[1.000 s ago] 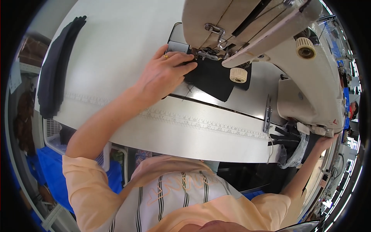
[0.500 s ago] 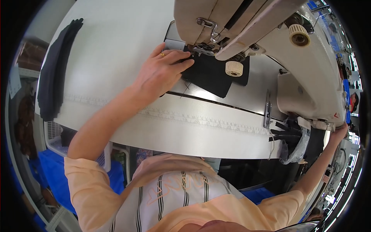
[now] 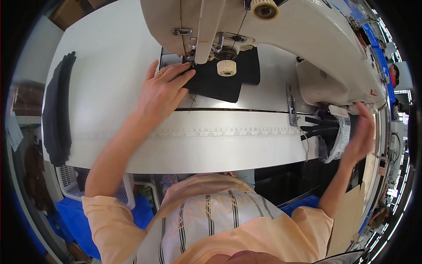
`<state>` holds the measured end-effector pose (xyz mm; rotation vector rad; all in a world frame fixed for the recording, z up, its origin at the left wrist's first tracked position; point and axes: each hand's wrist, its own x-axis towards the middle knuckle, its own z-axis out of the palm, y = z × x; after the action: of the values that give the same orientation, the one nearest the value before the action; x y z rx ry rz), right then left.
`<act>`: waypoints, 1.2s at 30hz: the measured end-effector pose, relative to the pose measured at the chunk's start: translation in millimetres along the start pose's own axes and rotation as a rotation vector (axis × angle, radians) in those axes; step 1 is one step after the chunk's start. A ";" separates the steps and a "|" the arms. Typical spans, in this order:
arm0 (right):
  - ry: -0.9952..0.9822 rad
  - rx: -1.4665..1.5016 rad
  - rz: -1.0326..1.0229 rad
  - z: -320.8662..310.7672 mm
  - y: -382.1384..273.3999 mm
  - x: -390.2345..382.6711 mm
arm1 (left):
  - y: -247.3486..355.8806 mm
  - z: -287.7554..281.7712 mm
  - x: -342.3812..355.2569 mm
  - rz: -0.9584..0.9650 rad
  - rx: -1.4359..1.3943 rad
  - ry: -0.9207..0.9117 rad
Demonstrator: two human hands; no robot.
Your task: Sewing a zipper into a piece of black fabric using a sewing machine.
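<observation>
The black cloth (image 3: 217,86) lies directly right of the left hand (image 3: 165,88), under the sewing machine's head (image 3: 169,22), its long axis running rightward from the fingertips and slightly toward the body. The left hand is much the nearer: fingers extended, slightly spread, fingertips at the cloth's left end, not visibly gripping. The right hand (image 3: 361,134) is blurred and well apart from the cloth, its fingers loosely extended, nothing visible in it.

Two cloth panels show right of the left hand; whether they join, I cannot tell. There is one sewing machine, one dark fabric stack (image 3: 57,110) farther left on the desk (image 3: 105,88), layers uncountable, and one clear bag (image 3: 345,138) with several black strips (image 3: 314,127), just left of the right hand.
</observation>
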<state>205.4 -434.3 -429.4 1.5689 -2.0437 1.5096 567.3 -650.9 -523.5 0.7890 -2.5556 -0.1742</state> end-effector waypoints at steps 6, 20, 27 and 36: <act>-0.518 -0.138 -0.171 219.1 63.5 64.0 | 4.2 -4.3 4.9 -0.006 -0.051 0.000; -0.465 -0.468 -0.355 97.3 -65.0 -42.7 | -7.7 -26.2 -6.5 -0.202 0.029 0.203; -0.378 -0.273 -0.041 93.0 -48.3 -104.3 | 6.6 -6.1 -6.4 -0.038 0.028 0.155; -0.246 -0.360 -0.007 80.4 -61.2 -55.9 | 17.2 2.1 -10.6 0.002 0.088 0.099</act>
<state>312.4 -457.1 -466.3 1.6711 -2.2745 0.9110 565.4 -630.7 -525.2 0.8066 -2.4843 -0.0209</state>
